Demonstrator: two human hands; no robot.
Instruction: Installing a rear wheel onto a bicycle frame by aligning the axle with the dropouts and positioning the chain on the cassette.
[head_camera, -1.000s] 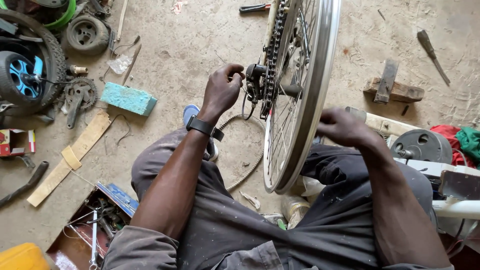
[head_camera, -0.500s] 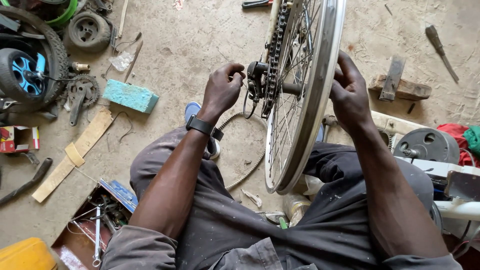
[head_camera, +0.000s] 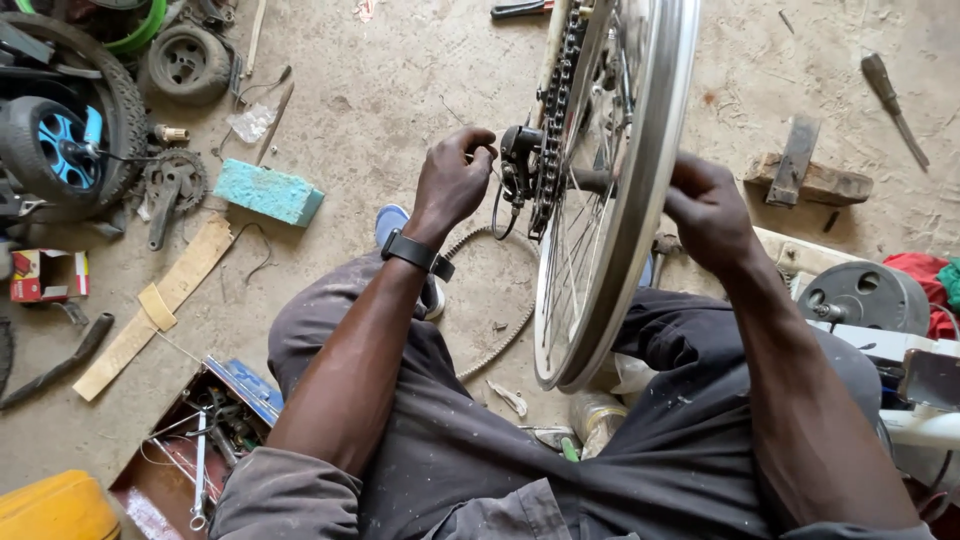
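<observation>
Far left of the fingers, a small blue-hubbed wheel (head_camera: 62, 150) leans against a tyre, with a toothed chainring (head_camera: 172, 183) and a teal block (head_camera: 267, 192) lying on the dusty floor between it and the hands. Nearer the knee, an open tool box (head_camera: 205, 440) holds spanners.

The left hand (head_camera: 452, 183) reaches forward from a long, nearly straight forearm with a dark watch (head_camera: 410, 250) at the wrist. Its fingers (head_camera: 478, 150) are curled together in a pinch at a thin cable just beside the black derailleur (head_camera: 520, 160); what exactly they clamp is too small to tell. Just past the fingertips the chain (head_camera: 555, 110) runs up along the wheel's hub side.

The bicycle wheel (head_camera: 640, 200) stands upright between the two hands and between the person's knees, its silver rim seen nearly edge-on, thin spokes fanning inside, its lower edge down by the lap.

On the far side of the rim, the right hand (head_camera: 710, 215) is raised with a bent wrist, fingers (head_camera: 685, 190) drawn together and pressed at the rim's edge. Beyond them lie a wooden block (head_camera: 815, 180) and a screwdriver (head_camera: 893, 95).
</observation>
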